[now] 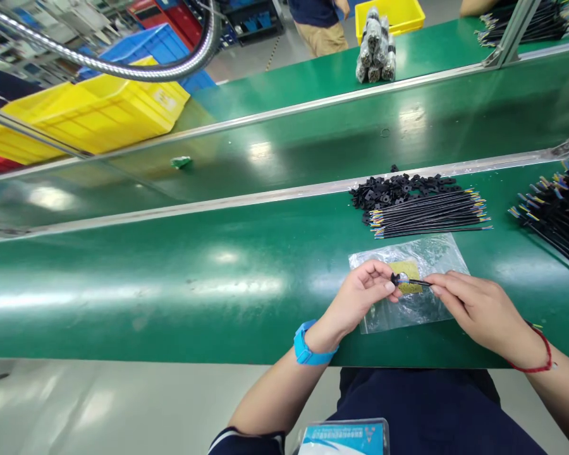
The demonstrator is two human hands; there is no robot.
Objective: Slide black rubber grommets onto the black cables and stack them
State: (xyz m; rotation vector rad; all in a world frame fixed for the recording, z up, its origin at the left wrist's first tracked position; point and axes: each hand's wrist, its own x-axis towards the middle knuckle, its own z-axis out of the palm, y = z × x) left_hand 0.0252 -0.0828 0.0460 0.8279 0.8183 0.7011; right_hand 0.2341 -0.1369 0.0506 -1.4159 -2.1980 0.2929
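My left hand [367, 287] pinches a small black plastic part [395, 279] between thumb and fingertips. A short black cable [420, 282] is gripped by my right hand [478, 306], its stripped coloured wire end touching or entering the black part; which of the two I cannot tell. Both hands are above a clear plastic bag [384, 322] with a yellow sponge-like piece [413, 272] on or in it. Behind the bag lies a row of black cables [429, 213] with coloured wire ends, beside a heap of small black plastic parts [389, 189].
More black cables [559, 202] are piled at the right. A metal rail [218, 205] runs along the green bench [146, 284]. Yellow bins [123, 104], wrapped cable bundles [374, 50] and a person [317, 25] are beyond. A flexible metal hose [123, 66] hangs upper left.
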